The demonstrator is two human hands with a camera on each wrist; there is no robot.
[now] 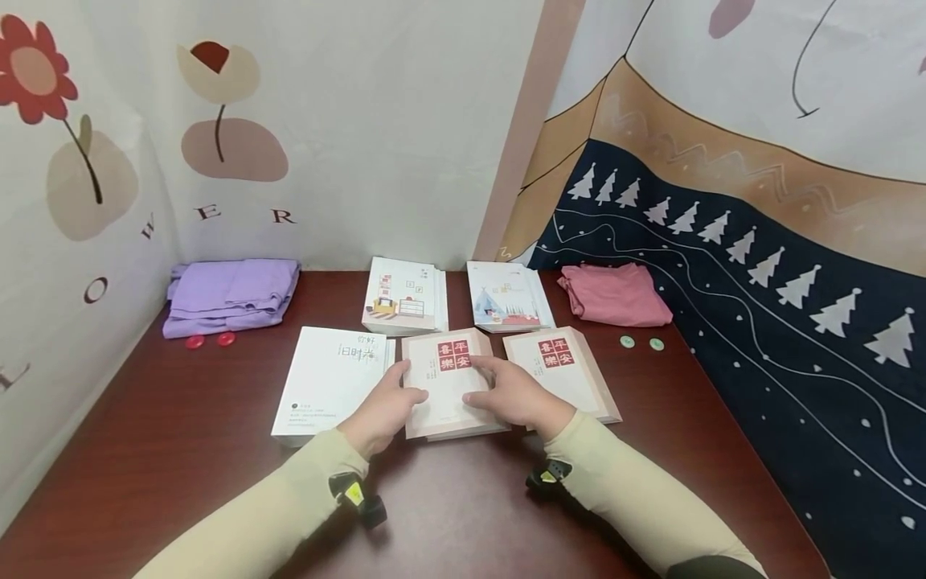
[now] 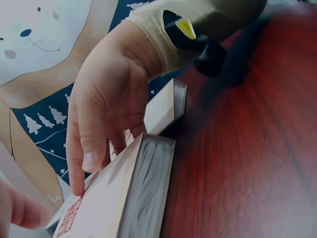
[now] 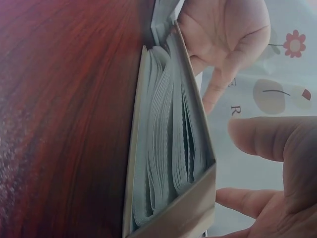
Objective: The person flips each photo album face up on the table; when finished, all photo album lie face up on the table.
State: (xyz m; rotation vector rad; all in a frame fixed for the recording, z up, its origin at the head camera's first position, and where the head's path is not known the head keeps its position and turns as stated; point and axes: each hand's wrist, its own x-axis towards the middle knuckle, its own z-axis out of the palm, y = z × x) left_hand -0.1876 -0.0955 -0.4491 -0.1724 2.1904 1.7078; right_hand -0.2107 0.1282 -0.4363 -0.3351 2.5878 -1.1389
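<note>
A cream photo album [image 1: 437, 410] with a red four-character block lies at the front middle of the table. Beside its left edge is my left hand [image 1: 383, 406], thumb and fingers extended toward the cover. My right hand [image 1: 514, 394] spans its right side, index finger by the red block and thumb over the cover. In the right wrist view, the album's sleeve pages [image 3: 163, 148] show between its covers. A matching album [image 1: 571, 386] lies partly behind my right hand, and a white album [image 1: 311, 374] lies left of my left hand.
Two illustrated white albums [image 1: 427, 318] [image 1: 506, 310] lie behind. Folded purple cloth [image 1: 231, 293] sits at the back left, with two red discs [image 1: 226, 339] in front. Pink cloth [image 1: 615, 293] lies back right, near two green discs [image 1: 627, 342]. Printed curtains [image 1: 405, 145] border the table.
</note>
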